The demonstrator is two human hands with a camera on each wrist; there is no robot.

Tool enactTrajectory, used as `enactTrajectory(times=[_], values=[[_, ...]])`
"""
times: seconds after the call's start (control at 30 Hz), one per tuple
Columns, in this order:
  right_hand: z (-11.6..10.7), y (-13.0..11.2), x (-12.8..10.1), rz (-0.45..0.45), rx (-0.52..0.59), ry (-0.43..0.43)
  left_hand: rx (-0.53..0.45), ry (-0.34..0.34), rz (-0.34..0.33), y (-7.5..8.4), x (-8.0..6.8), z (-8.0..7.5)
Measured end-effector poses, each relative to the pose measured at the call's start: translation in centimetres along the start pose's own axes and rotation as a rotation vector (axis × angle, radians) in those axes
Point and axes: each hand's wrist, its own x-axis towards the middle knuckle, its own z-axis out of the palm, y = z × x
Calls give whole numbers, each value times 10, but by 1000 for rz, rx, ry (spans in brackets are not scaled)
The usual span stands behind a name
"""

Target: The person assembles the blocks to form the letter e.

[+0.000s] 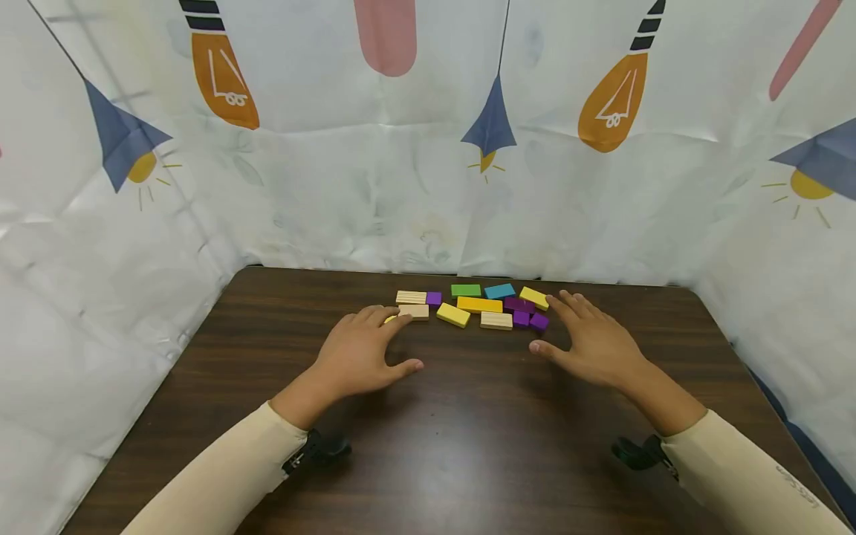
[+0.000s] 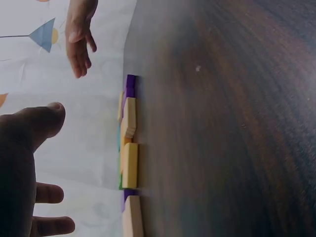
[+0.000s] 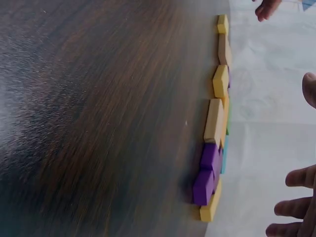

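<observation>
Several small wooden blocks lie in a cluster near the table's far edge: natural wood blocks (image 1: pixel 414 311), a yellow block (image 1: pixel 452 314), a long orange-yellow block (image 1: pixel 478 305), a green block (image 1: pixel 465 290), a teal block (image 1: pixel 499 291) and purple blocks (image 1: pixel 539 321). My left hand (image 1: pixel 401 340) hovers palm down at the cluster's left end, fingers spread, fingertips at a natural block. At the right end my right hand (image 1: pixel 547 327) is open beside a purple block and a yellow block (image 1: pixel 534 297). Neither hand holds anything. The wrist views show the row of blocks (image 2: pixel 129 163) (image 3: pixel 215 121) edge-on.
The dark wooden table (image 1: pixel 468 431) is boxed in by white printed cloth walls (image 1: pixel 374 186) on three sides. The blocks lie close to the back wall. Bare tabletop stretches from the hands to the near edge.
</observation>
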Motion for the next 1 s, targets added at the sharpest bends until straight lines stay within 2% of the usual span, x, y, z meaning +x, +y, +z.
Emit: enactTrajectory(times=[0.3,0.63,1.0], values=[[7,-6,17,-18,7,41,-20,-10,6,3,-2,11],[20,-9,36,-32,64,85,-48,-27,18,4,-4,21],[29,-13,56,-63,78,106,-55,-43,20,5,-6,24]])
